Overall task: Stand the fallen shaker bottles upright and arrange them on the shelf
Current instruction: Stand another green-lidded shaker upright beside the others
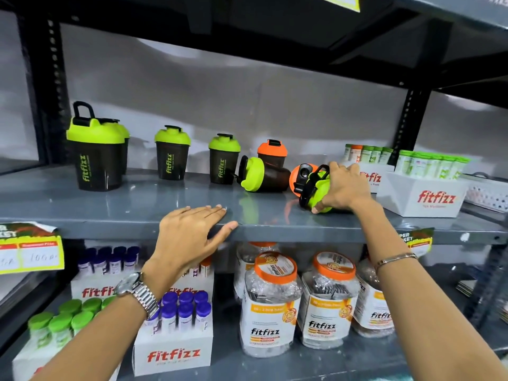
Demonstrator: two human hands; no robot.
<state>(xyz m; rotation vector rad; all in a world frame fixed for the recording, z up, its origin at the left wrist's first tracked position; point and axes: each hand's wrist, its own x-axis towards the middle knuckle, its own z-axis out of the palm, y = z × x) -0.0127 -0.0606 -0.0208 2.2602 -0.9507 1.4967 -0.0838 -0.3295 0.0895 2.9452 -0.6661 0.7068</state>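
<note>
On the grey shelf [137, 204] several dark shaker bottles stand upright: a large green-lidded one [94, 149] at the left, two smaller green-lidded ones [172, 154] [224, 160], and an orange-lidded one [272, 154] behind. A green-lidded shaker [261, 176] lies on its side in the middle. To its right lies an orange-lidded shaker [299, 177]. In front of that one lies another green-lidded shaker [316, 191], and my right hand [343, 188] is closed over its lid. My left hand [189, 232] rests flat on the shelf's front edge, fingers spread, holding nothing.
White fitfizz display boxes [423, 196] of green-capped tubes stand at the shelf's right end. Below are orange-lidded jars [272, 303], boxes of purple-capped tubes [176, 331] and green-capped tubes [55, 325]. A yellow price tag [30, 251] hangs at the left edge. A black upright [409, 119] stands at the back right.
</note>
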